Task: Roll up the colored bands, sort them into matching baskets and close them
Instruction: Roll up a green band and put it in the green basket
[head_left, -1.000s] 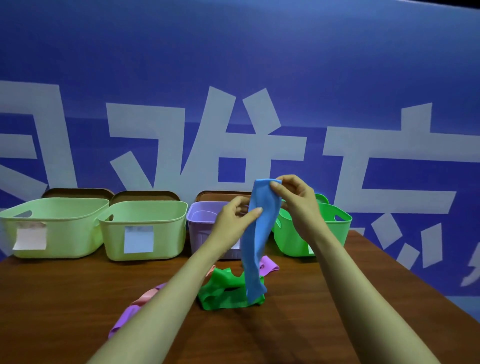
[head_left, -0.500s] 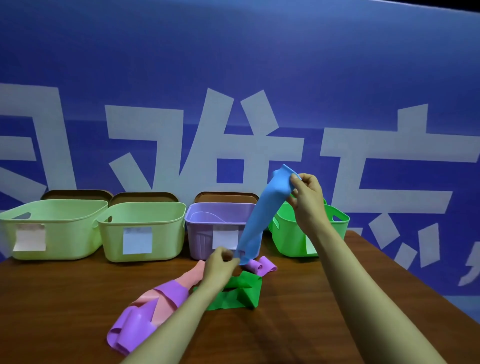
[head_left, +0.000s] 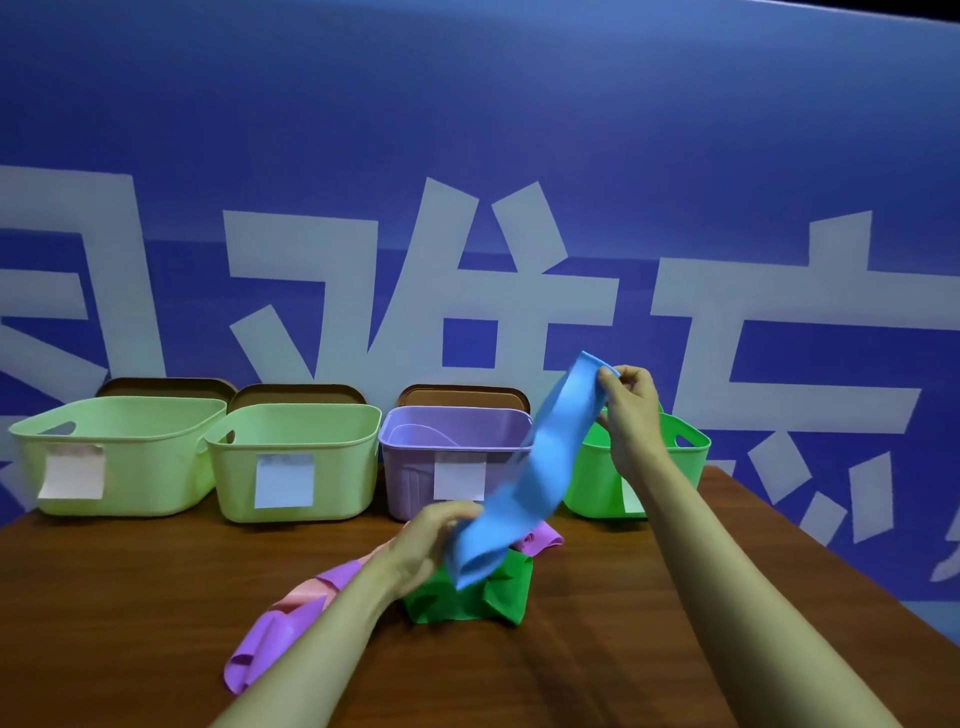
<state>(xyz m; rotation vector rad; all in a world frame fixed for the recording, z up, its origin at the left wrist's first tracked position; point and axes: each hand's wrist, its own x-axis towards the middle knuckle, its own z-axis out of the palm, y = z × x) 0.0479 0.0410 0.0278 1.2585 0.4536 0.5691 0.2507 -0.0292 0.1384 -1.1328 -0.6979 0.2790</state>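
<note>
A blue band stretches slantwise in the air between my hands. My right hand pinches its upper end, in front of the bright green basket. My left hand grips the lower end just above the table. Beneath it lies a crumpled green band. A purple band and a pink band lie partly under my left forearm. The purple basket stands open behind, with a white label.
Two pale green baskets with paper labels stand at the back left of the wooden table. Brown lids lean behind three baskets against the blue wall. The table's right edge runs diagonally at the right.
My left hand went down from the top of the blue band to its lower end. The right hand moved right and pulled the band out slantwise.
</note>
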